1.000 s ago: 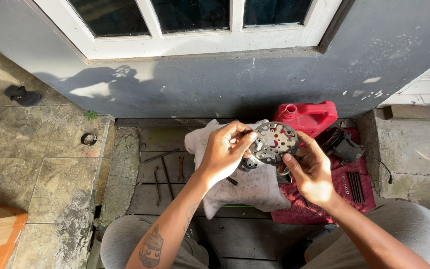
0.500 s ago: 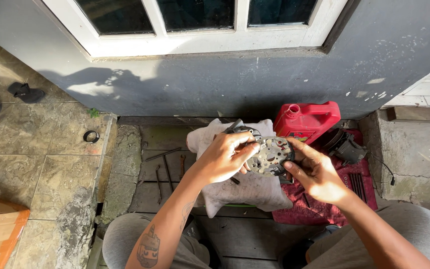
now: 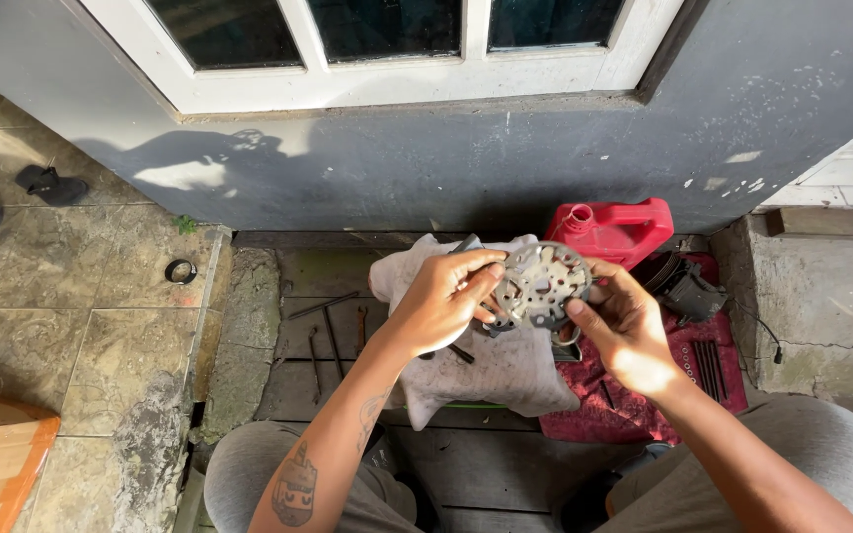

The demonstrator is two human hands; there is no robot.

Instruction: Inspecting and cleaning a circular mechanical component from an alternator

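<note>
A round grey metal plate with several holes and cut-outs is held up between both hands, its face tilted toward me. My left hand grips its left edge with thumb and fingers. At the plate's right and lower edge, my right hand pinches it with the fingertips. Under the hands lies a crumpled white cloth spread over a low support.
A red plastic jug stands against the grey wall behind the cloth. A red rag with dark metal parts lies at the right. Wrenches and rods lie on the wooden boards at the left. A black ring sits on the stone tiles.
The plate has turned in my hands and now shows its pale face; half a second ago it looked darker and sat lower. Both hands keep their hold.
</note>
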